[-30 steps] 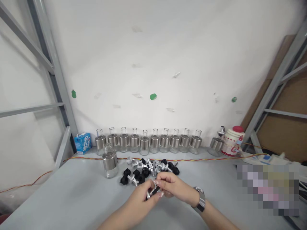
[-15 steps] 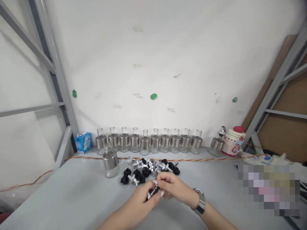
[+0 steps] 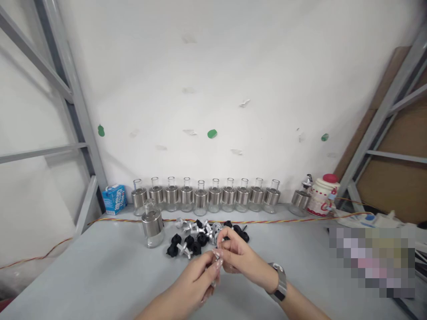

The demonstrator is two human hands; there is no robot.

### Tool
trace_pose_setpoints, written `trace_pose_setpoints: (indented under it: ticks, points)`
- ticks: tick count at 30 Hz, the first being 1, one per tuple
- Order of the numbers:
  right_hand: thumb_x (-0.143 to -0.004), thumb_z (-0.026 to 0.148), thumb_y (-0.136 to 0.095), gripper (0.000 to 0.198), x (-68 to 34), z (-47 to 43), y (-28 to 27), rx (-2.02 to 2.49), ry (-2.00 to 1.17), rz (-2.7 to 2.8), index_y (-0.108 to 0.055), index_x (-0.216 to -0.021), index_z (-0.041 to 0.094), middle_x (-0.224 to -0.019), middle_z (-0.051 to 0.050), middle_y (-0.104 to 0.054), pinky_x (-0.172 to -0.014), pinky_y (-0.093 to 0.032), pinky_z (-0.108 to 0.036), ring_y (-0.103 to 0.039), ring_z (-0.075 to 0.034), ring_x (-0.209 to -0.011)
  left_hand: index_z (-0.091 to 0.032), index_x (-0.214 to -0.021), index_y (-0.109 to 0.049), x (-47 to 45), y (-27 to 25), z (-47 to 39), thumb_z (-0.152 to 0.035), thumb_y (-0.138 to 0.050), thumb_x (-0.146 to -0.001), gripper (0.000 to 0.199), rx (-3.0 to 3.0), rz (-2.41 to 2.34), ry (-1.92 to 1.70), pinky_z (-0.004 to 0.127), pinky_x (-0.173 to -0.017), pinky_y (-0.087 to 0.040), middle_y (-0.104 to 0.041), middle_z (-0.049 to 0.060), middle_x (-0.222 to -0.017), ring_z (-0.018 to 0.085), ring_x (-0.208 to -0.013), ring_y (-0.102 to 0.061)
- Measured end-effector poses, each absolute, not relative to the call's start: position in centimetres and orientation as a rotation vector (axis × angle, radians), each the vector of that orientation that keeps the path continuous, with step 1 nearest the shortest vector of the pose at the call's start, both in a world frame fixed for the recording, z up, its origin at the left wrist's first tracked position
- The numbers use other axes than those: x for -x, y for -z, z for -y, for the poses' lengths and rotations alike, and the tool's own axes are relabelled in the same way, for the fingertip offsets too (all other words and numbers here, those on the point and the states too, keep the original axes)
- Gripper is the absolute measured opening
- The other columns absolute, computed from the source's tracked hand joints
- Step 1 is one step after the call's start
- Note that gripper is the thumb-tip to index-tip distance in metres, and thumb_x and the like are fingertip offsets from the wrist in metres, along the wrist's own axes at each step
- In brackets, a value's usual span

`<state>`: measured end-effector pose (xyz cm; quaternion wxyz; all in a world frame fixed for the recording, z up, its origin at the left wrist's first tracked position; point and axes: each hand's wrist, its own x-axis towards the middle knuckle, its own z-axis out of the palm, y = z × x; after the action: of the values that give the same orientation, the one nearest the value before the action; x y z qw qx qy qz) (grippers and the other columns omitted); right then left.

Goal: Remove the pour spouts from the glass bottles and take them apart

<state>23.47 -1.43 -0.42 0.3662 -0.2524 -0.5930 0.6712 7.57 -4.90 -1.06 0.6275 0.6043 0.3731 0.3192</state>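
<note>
My left hand (image 3: 200,275) is closed around a small pour spout (image 3: 214,282), mostly hidden by the fingers. My right hand (image 3: 240,253) meets it at the fingertips, bent and pinching at the top of the same piece. Just beyond the hands lies a loose pile of silver spout parts (image 3: 184,250) and black stoppers (image 3: 202,240), some of them behind my right hand. To the left of the pile, a glass bottle with a metal sleeve (image 3: 152,223) stands upright, its neck uncapped.
Several open-necked glass bottles (image 3: 200,198) stand in a row along the wall. One bottle with a spout fitted (image 3: 301,198) stands right, beside a cream-and-red jar (image 3: 322,198). A blue carton (image 3: 114,199) sits far left. A twisted red-yellow wire (image 3: 267,222) crosses the table (image 3: 93,266).
The silver-and-black spout showing between my hands is now mostly covered. My left fingers have turned around it, and my right hand's fingers have lifted slightly. The view has shifted a little.
</note>
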Motion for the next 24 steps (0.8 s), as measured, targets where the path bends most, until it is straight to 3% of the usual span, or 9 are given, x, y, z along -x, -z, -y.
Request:
trace_pose_setpoints:
  ticks: [13, 24]
  points:
    - [-0.075, 0.042, -0.059, 0.033, -22.63, 1.70, 0.50, 0.535, -1.762, 1.385, -0.032, -0.081, 0.024, -0.051, 0.013, -0.038, -0.037, -0.015, -0.015, -0.020, 0.000, -0.036, -0.017, -0.068, -0.050, -7.78, 1.64, 4.37, -0.050, -0.042, -0.079, 0.035, -1.046, -0.639, -0.791, 0.014, -0.023, -0.021, -0.042, -0.005, -0.048, 0.004, -0.030, -0.030]
    - [-0.072, 0.041, -0.062, 0.034, -22.77, 1.49, 0.59, 0.592, -1.740, 1.412, -0.036, -0.083, 0.022, -0.051, 0.012, -0.038, -0.036, -0.018, -0.015, -0.023, -0.001, -0.036, -0.017, -0.069, -0.050, -7.78, 1.64, 4.30, -0.048, -0.045, -0.078, 0.033, -1.079, -0.706, -0.844, 0.013, -0.025, -0.019, -0.043, -0.005, -0.048, 0.004, -0.032, -0.032]
